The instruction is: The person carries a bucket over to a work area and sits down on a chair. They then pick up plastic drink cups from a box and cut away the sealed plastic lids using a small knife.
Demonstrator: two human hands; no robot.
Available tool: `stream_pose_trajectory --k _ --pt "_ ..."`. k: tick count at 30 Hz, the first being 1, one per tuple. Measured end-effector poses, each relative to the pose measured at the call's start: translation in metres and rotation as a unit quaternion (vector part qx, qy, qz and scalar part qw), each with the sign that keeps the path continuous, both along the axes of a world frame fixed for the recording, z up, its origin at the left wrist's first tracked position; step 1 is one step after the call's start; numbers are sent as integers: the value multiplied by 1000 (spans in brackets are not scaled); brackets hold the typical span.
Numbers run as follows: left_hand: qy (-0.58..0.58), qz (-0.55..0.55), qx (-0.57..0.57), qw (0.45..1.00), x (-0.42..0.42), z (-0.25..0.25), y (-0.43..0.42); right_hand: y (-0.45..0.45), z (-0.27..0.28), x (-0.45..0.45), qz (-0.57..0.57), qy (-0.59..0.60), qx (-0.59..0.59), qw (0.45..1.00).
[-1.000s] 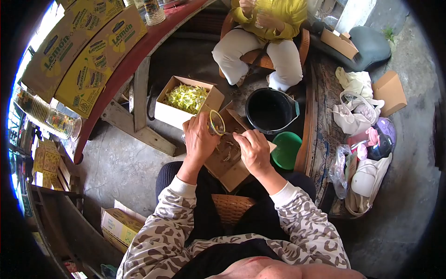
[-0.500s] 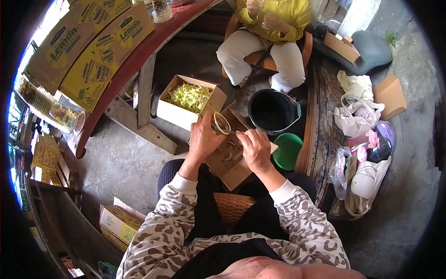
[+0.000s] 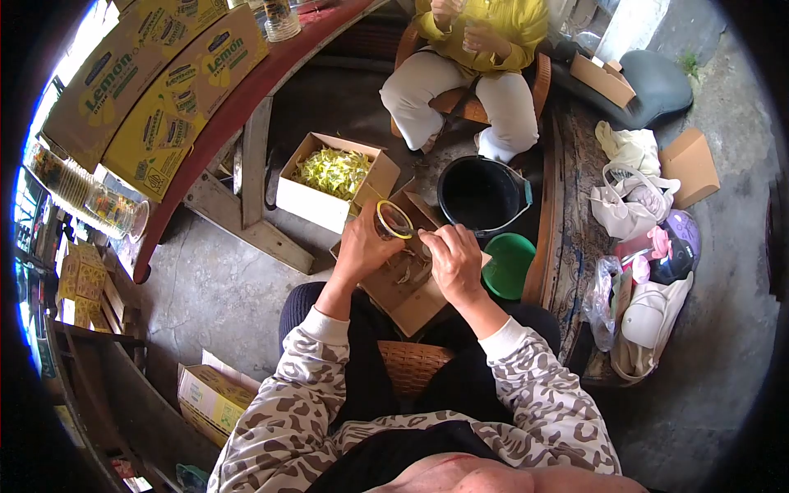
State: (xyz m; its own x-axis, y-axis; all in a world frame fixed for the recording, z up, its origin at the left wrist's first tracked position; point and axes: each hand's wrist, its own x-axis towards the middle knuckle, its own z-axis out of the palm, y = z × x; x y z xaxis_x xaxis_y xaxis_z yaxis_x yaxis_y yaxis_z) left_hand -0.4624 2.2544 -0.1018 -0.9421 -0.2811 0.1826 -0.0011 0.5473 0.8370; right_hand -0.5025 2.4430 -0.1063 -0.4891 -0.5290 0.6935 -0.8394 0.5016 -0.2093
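My left hand [image 3: 359,246] is wrapped around a clear plastic cup [image 3: 393,237] with a yellow rim, tilted so its mouth faces up. Just right of the cup, my right hand [image 3: 454,261] is closed in a pinch; what its fingertips hold is too small to make out. Below both hands an open cardboard box [image 3: 415,311] has a few thin scraps in it. Beyond my left hand stands another cardboard box [image 3: 311,204], filled with yellow-green strips [image 3: 333,171].
A black bucket [image 3: 481,197] and a green basin [image 3: 511,269] stand right of my hands. Across from me sits a person in a yellow top [image 3: 518,25]. Lemon drink cartons [image 3: 185,107] and stacked cups [image 3: 115,209] lie left. Bags [image 3: 629,205] rest on the right bench.
The cup's mouth has turned upward, and my right fingertips have come away from its rim. The seated person's hands have shifted slightly.
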Motion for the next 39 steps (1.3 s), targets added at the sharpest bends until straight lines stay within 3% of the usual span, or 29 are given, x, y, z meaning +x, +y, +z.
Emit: stream_pose_trajectory --k 4,6,8,13,26,28,39 --pt "-24 -34 52 998 0 -2 -5 1 0 0 -14 22 15 1000" --pt "-81 -120 206 968 -2 -3 -8 2 1 -2 -22 28 18 999" --pt "-70 -113 191 972 0 2 -3 3 1 -6 -23 7 3 1000" --pt "-53 -134 277 950 -3 -3 -3 2 -5 -9 -40 -167 -156 973" --pt "-32 -127 260 957 -5 -9 0 8 1 -12 -13 -177 -188 966" --pt "-2 -124 347 930 -3 -8 2 7 -1 -12 -6 -177 -183 967" --pt "-25 -122 360 925 -6 -12 0 8 2 -9 -14 -181 -174 968"
